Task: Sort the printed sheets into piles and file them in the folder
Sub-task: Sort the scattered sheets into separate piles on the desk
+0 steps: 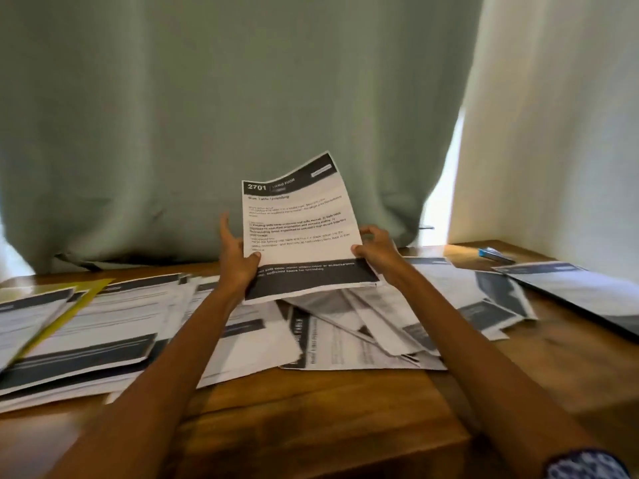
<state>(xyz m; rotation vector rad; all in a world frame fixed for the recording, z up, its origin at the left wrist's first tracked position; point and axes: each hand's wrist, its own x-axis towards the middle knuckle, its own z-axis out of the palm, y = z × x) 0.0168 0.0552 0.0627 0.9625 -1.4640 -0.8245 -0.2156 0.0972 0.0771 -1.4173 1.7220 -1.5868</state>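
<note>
**Fingers of both hands grip one printed sheet above the worktop**

Fingers (pixel 255 258) of the left hand (pixel 238 257) are curled onto the lower left edge of a printed sheet (pixel 297 229), thumb on the front face, index finger extended upward beside the paper. The right hand (pixel 375 248) pinches the lower right edge of the same sheet, thumb on the front and remaining fingers curled behind it. Both forearms reach forward from the near edge of the view.

The held sheet stands nearly upright, tilted slightly clockwise, its top edge curling. It carries a dark header band marked "2701", blocks of text, and a dark footer band. It is raised clear of the loose sheets lying below it.

On the wooden worktop (pixel 311 409):
- A wide overlapping pile of printed sheets (pixel 114 326) lies to the left.
- A yellow folder (pixel 86 295) sits at the far left, partly covered by paper.
- A disordered heap of sheets (pixel 380 326) lies at the centre and right, directly beneath the held sheet.
- A separate flat sheet (pixel 570 288) lies at the right edge.
- A blue pen (pixel 494 254) lies at the far right corner.

A green curtain (pixel 224 115) hangs behind the worktop, with a pale curtain (pixel 553 133) beside it on the right.
</note>
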